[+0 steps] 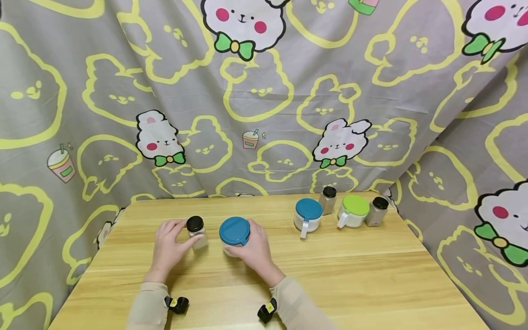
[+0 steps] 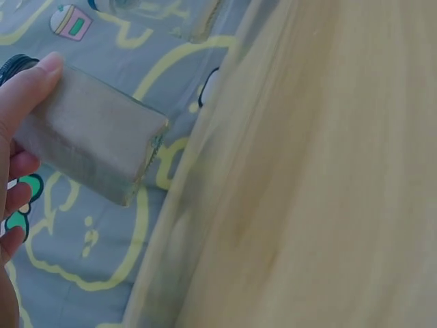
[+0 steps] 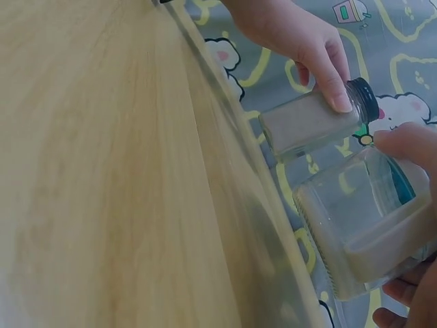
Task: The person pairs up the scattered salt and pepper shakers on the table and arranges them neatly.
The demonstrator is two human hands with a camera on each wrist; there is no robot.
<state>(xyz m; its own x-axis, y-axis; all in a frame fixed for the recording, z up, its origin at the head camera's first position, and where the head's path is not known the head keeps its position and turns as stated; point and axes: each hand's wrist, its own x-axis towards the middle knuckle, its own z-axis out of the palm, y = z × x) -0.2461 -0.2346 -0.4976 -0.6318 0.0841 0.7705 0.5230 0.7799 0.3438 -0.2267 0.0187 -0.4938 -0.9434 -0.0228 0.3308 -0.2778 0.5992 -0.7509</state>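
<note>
The left hand (image 1: 169,245) grasps a small shaker bottle (image 1: 196,233) with thumb and fingers curled round its body. The bottle is square-sided clear glass with a black screw cap and is filled nearly to the cap with a pale grey-beige powder. It stands upright on the wooden worktop (image 1: 354,279), left of centre. In the left wrist view the thumb lies along one flat side of the bottle (image 2: 92,140) and the dark cap is just visible at the edge of the picture.

The right hand (image 1: 257,252) grasps a seasoning jar (image 1: 234,234), fingers wrapped round its far and right sides. The jar is clear, with rounded corners, and carries a round blue lid. In the right wrist view a layer of pale powder lies in the bottom of the jar (image 3: 362,232); the upper part is see-through. The jar stands on the worktop just beside the shaker bottle, to its right; the two are close but apart.

Further back on the right of the worktop stand four more containers in a row: a second blue-lidded jar (image 1: 308,215) with a white handle, a black-capped shaker (image 1: 327,200) just behind it, a green-lidded jar (image 1: 353,211) with a white handle, and another black-capped shaker (image 1: 377,211) at the end. A grey cloth (image 1: 264,91) printed with yellow outlines and white cartoon rabbits hangs behind and beside the worktop
</note>
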